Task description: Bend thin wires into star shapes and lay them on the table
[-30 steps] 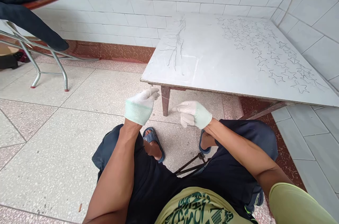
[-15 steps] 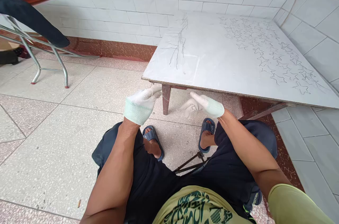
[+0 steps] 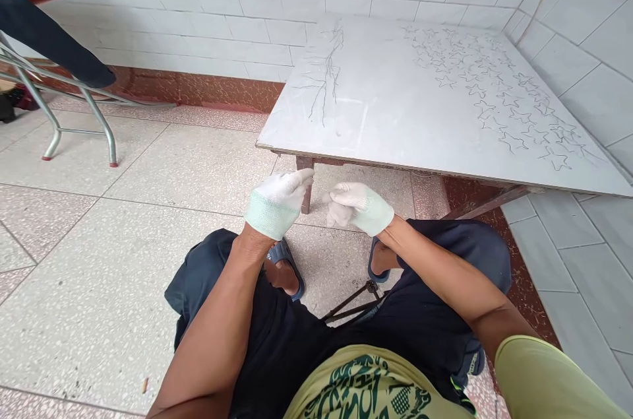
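Observation:
My left hand (image 3: 284,198), in a white glove with a mint cuff, is closed in a pinch just below the table's front edge. Facing it, my right hand (image 3: 355,204) wears a matching glove and has its fingers curled together, slightly blurred. A very thin wire runs between the fingers; it barely shows against the pale floor. A small gap separates the two hands. On the table (image 3: 390,122) in front lie many bent wire stars (image 3: 509,99) on the right, and a bunch of crooked wire lengths (image 3: 330,72) on the left.
White tiled walls meet behind the table. A wooden table leg (image 3: 305,200) stands just beyond my hands. A folding metal chair (image 3: 82,122) with another person's dark-clothed leg (image 3: 64,43) is at the far left. Below my hands is a dark metal stand (image 3: 353,300).
My right hand has come left towards my left hand, and its fingers have curled closed. My left hand has shifted slightly right and stays pinched. The view has shifted a little.

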`<action>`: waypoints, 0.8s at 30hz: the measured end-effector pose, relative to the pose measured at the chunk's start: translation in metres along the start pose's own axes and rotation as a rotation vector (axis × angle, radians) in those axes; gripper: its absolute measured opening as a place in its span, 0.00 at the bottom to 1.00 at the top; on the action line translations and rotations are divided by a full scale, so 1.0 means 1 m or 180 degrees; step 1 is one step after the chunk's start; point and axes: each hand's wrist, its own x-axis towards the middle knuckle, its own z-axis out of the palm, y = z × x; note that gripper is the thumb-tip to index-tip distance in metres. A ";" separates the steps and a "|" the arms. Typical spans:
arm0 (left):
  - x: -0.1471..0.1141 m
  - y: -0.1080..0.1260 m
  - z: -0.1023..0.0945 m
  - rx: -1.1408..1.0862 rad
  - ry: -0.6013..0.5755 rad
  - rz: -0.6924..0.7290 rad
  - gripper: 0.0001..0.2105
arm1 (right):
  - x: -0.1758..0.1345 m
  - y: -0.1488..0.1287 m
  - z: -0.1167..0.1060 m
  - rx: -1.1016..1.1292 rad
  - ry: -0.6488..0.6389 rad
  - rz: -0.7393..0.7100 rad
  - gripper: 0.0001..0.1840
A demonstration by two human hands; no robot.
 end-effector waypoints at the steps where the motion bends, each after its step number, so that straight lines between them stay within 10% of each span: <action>1: -0.001 0.001 0.000 -0.0053 0.0047 -0.0017 0.15 | 0.000 0.000 0.001 0.0021 -0.0014 -0.0040 0.18; 24: 0.000 0.010 -0.005 -0.0679 0.0047 -0.0713 0.14 | 0.000 0.005 -0.005 -0.0026 -0.0378 0.0242 0.20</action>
